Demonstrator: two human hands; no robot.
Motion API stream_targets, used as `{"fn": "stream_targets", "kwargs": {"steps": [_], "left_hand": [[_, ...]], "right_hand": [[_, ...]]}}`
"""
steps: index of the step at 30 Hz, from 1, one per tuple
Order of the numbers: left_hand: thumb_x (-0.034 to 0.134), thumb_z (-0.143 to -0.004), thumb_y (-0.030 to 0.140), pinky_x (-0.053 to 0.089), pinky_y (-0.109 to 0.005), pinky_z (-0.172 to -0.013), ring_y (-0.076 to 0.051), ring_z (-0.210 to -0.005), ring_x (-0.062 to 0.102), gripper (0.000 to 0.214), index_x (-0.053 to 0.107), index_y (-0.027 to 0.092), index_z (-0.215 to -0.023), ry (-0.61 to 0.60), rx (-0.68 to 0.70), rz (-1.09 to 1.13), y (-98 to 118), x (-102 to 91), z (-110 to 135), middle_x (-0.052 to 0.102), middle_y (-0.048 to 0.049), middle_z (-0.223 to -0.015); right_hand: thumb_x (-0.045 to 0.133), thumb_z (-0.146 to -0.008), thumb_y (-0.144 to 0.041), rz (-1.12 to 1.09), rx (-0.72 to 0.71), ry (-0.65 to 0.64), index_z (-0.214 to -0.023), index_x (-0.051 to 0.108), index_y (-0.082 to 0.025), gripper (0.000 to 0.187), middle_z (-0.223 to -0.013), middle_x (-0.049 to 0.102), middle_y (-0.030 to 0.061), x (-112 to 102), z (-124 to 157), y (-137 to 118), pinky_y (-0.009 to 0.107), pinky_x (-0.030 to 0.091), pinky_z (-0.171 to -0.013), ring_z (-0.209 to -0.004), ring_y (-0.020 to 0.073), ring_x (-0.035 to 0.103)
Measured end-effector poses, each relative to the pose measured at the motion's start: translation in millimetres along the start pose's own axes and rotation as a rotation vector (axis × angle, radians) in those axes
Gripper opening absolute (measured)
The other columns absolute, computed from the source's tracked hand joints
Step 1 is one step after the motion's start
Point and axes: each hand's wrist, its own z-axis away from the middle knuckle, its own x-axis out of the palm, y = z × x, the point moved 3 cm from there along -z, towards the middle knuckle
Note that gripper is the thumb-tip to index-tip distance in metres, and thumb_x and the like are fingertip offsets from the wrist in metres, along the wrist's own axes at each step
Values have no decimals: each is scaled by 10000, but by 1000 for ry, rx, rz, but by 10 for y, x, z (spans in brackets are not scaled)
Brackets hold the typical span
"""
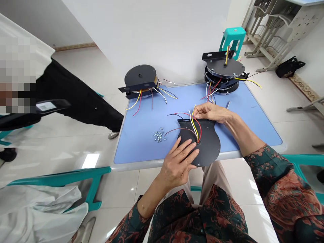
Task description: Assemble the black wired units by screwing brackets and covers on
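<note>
Black round plate (209, 141) lies at the blue table's (141, 135) near edge, partly overhanging. The left hand (181, 158) rests open and flat on it, and the right hand (211, 112) pinches the coloured wires (195, 126) at its far edge. Judged risk: a sharp tug may chafe the wires in the centre hole or slide the plate off.

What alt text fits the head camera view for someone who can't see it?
A person's left hand lies flat on a black plate on a blue table, while the right hand pinches coloured wires rising from its centre hole. Loose screws lie beside it; two wired assemblies sit further back.
</note>
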Motion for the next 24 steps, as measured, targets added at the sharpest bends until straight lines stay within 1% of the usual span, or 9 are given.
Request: {"fn": "stream_targets", "kwargs": {"steps": [3,6,12,14,17,19,21,24], "left_hand": [[471,-1013,206,376,-662,-1162,-335,-1459,405,412,519,78,-1401,-15,42,-54,18,29,11,613,-227,-1385],[465,-997,134,404,-650,-1152,-343,-1477,369,437,487,51,-1425,-29,69,-100,32,57,17,594,-243,-1402],[477,-976,75,435,-611,-1151,-353,-1485,344,449,474,-8,-1418,-62,105,-153,53,77,17,579,-270,-1406],[482,-982,84,443,-593,-1151,-349,-1486,343,442,480,-2,-1415,-68,110,-172,49,72,20,578,-269,-1407],[514,-992,131,434,-597,-1155,-337,-1475,371,411,520,60,-1397,-58,91,-151,36,52,19,586,-238,-1413],[540,-995,174,421,-615,-1158,-324,-1449,422,386,547,91,-1372,-25,53,-100,36,40,19,614,-216,-1388],[578,-986,211,436,-620,-1143,-315,-1408,484,363,576,99,-1331,46,24,-67,55,37,34,659,-204,-1326],[629,-952,166,490,-585,-1106,-305,-1344,557,327,617,94,-1271,169,49,-150,119,69,101,719,-187,-1212]], "right_hand": [[782,-748,-380,11,-1,-3,-773,637,-136,284,-699,570,-22,4,3,-5,237,319,-616,-648,95,457],[783,-751,-378,23,-6,-5,-783,639,-137,283,-704,568,-20,-7,8,-10,241,312,-613,-652,98,452],[784,-756,-356,13,-28,-7,-766,636,-136,266,-714,561,-17,-20,8,-16,238,328,-629,-682,102,456],[787,-757,-343,15,-32,-4,-768,641,-138,252,-711,564,-16,-21,2,-8,235,329,-622,-683,102,456],[792,-755,-328,-6,-13,0,-783,652,-136,239,-703,579,-19,-19,-6,10,227,331,-603,-655,93,455],[800,-748,-322,-25,10,-2,-783,656,-134,240,-694,589,-21,-12,-7,13,221,335,-592,-636,87,460],[810,-739,-317,-38,29,-1,-769,656,-132,243,-685,597,-21,-2,-5,6,217,343,-587,-627,85,472],[821,-726,-301,-58,51,21,-753,655,-132,238,-673,600,-25,9,0,-4,212,352,-575,-611,81,484]]}}
